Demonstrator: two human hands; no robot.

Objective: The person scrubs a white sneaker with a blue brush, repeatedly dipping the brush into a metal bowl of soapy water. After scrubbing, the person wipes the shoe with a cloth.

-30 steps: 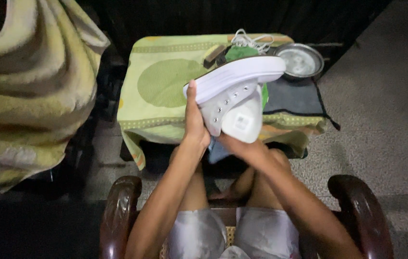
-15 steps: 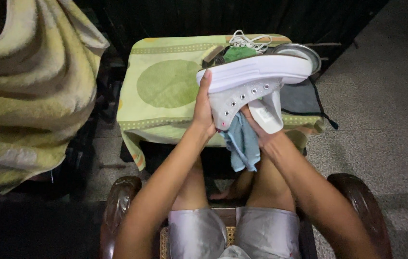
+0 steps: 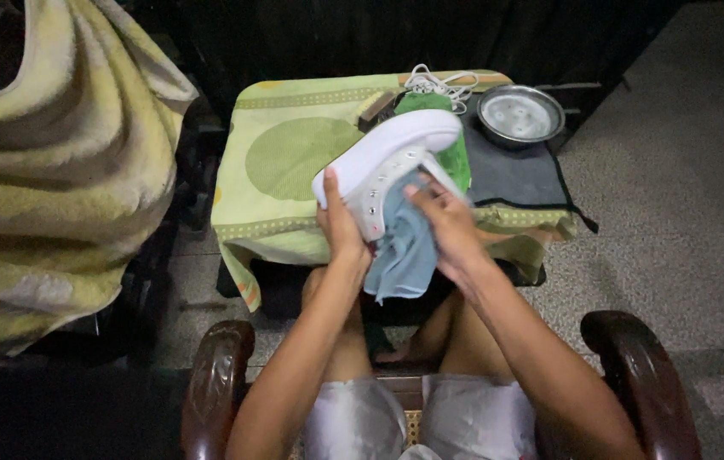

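— Now, where's the white sneaker (image 3: 383, 166)?
— Held tilted above the counter (image 3: 294, 162), left hand (image 3: 341, 226) fingers wrapped round its heel.
— And the right hand (image 3: 447, 226)?
— Fingers pressing a blue cloth (image 3: 400, 251) against its side.

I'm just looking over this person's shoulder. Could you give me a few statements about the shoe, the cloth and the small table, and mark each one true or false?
1. The left hand holds a white shoe. True.
2. The right hand presses a red cloth against the shoe. False: the cloth is light blue.
3. A metal bowl stands at the far right of the table. True.
4. The laces are threaded through the shoe. False: its eyelets are bare, and white laces lie loose at the table's far edge.
5. The shoe lies flat on the table, untouched. False: it is held up above the near edge, between both hands.
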